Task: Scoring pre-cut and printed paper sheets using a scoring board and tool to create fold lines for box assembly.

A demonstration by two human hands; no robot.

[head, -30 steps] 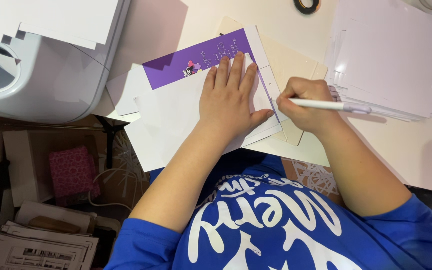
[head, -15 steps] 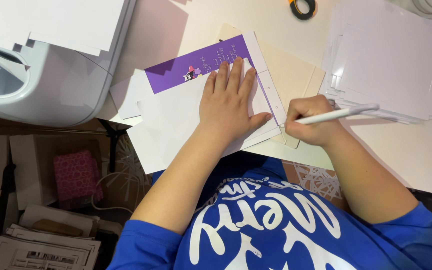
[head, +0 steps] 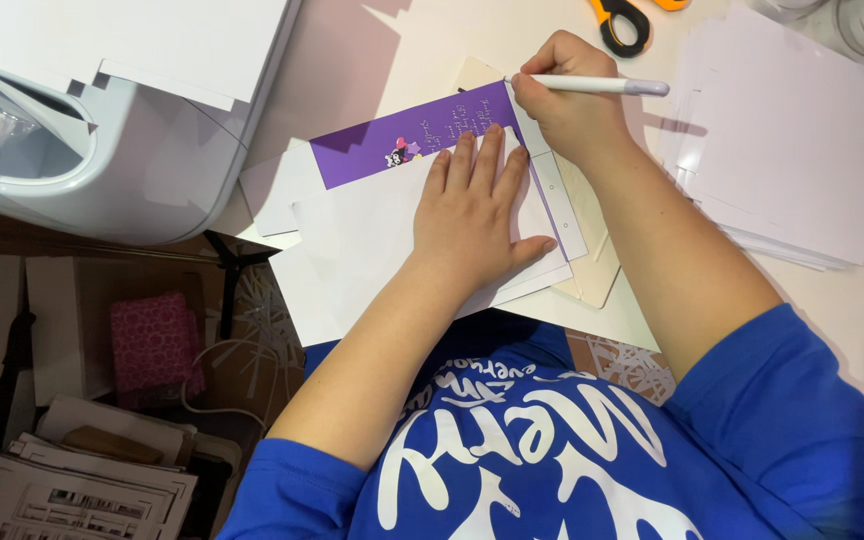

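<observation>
- Left hand (head: 477, 215): flat, fingers spread, pressing on white paper sheets (head: 352, 250); holds nothing.
- Right hand (head: 572, 100): closed around a white pen (head: 592, 86), tip at the right end of the purple card.
- Purple card (head: 422, 140): on the table (head: 472, 40), partly under the white sheets.
- Stack of white paper (head: 802, 150): right of the hands.
- Scissors (head: 627, 18), orange handles: top edge.
- White machine (head: 102, 150): upper left.

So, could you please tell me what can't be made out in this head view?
- Tip of the white pen: hidden by the right hand.
- Paper under the left hand: covered by the palm.
- Orange-handled scissors: cut off by the top edge.
- Purple card: its small picture is too small to identify.
</observation>
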